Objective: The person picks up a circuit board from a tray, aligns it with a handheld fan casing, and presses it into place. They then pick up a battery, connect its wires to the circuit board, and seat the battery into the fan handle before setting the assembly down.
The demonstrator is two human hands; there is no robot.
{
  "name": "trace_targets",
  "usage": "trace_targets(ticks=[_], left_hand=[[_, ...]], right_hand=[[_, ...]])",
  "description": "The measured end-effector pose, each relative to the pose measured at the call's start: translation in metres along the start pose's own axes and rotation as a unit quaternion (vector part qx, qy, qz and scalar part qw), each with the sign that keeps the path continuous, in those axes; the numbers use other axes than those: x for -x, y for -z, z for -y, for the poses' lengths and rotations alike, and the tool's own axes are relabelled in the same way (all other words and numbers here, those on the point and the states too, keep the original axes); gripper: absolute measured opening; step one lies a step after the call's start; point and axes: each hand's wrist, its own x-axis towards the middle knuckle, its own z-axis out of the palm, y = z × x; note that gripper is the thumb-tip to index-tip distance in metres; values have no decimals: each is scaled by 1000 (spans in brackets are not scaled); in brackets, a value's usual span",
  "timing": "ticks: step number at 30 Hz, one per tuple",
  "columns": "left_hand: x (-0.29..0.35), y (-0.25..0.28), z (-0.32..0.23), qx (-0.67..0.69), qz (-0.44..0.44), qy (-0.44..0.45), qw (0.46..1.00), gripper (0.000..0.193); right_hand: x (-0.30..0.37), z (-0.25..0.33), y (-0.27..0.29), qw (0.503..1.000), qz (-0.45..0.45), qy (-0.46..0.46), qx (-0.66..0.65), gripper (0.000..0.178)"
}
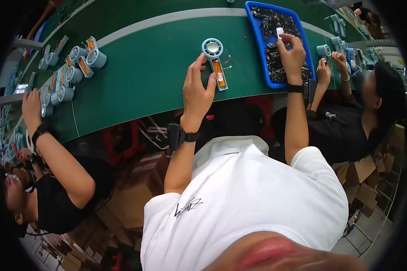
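A light-blue handheld fan body (pixel 212 48) lies on the green table in front of me. Its round head points away, and an orange battery pack (pixel 219 72) shows in the opened handle, with thin wires coming out on the right. Just left of it is my left hand (pixel 196 88), fingers parted, index fingertip at the head's edge and thumb beside the handle. My right hand (pixel 292 56) is raised over a blue tray (pixel 263 58) of small dark electronic parts. Between its thumb and index finger it pinches a small white piece (pixel 280 31), whose exact kind I cannot make out.
Several similar fan bodies (pixel 95 58) are grouped on the table at the left. More fan units (pixel 323 50) stand right of the tray. Co-workers sit close on both sides, with a hand (pixel 31 106) at the left and hands (pixel 323 72) at the right.
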Motion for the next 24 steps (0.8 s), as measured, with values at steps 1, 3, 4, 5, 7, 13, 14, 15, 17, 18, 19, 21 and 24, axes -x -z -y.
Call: trace_targets(ticks=[1,3,4,5,7,13,14,15,17,18,19,21,24], left_hand=[[3,2,0,45,-1,21,999,62],[9,3,2,62,-22,34,997,60],[12,4,2,87,-46,42,994,58],[14,4,0,112,-74,49,990,56],[20,8,-10,120,-69,63,988,55],[26,-3,-43,212,-40,87,972,58],[24,-7,-47,208,-34,89,973,58],[22,-10,-50,217,-25,94,971,59],[19,-12,-57,233,-9,103,967,62],[16,-10,-60,229,-6,105,968,62],[12,-6,-63,248,-1,108,963,62],[7,2,-64,287,9,113,951,63],[11,12,-53,336,35,151,929,58]], right_hand=[[4,-1,1,1000,-2,-10,-4,17],[15,3,2,1000,-3,-27,-12,18],[23,6,3,998,-28,-34,-55,19],[28,9,5,993,-53,-39,-99,21],[45,25,7,985,-80,-49,-146,23],[116,120,-10,886,50,-90,-452,34],[125,125,-17,862,59,-116,-491,35],[133,129,-23,835,67,-141,-528,35],[140,131,-25,803,73,-168,-567,35],[141,131,-24,802,86,-159,-569,36],[142,132,-23,801,99,-149,-571,36],[146,133,-23,799,111,-142,-574,37],[151,136,-24,793,142,-121,-580,39]])
